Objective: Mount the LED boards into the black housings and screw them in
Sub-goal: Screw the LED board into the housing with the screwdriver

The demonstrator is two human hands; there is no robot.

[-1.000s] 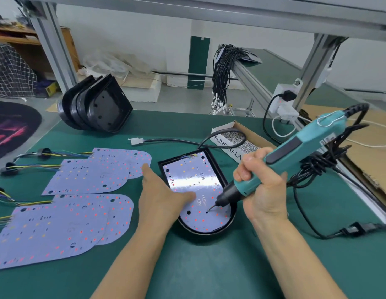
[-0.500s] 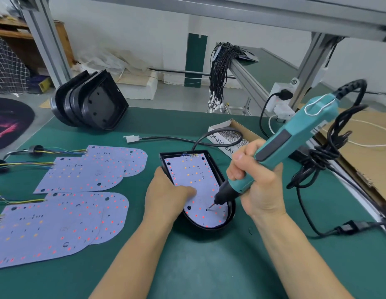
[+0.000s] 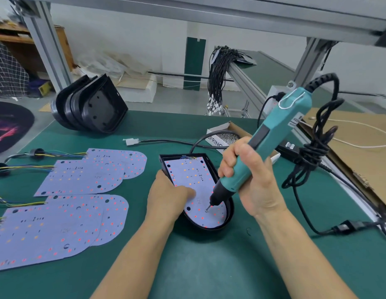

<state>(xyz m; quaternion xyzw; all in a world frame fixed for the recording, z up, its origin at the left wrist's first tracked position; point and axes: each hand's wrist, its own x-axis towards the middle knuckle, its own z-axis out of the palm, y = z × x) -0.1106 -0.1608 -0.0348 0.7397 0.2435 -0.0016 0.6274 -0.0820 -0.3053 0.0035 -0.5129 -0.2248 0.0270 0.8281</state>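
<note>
Left hand seemingly flat, right hand fisted.

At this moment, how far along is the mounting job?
Done: one LED board sits inside a black housing. In hand: left hand steadies it while right hand drives the electric screwdriver near its rounded end. Left: loose boards on the mat and stacked empty housings.

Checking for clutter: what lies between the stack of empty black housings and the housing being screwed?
In the head view, a black cable with a white connector crosses the green mat there.
</note>
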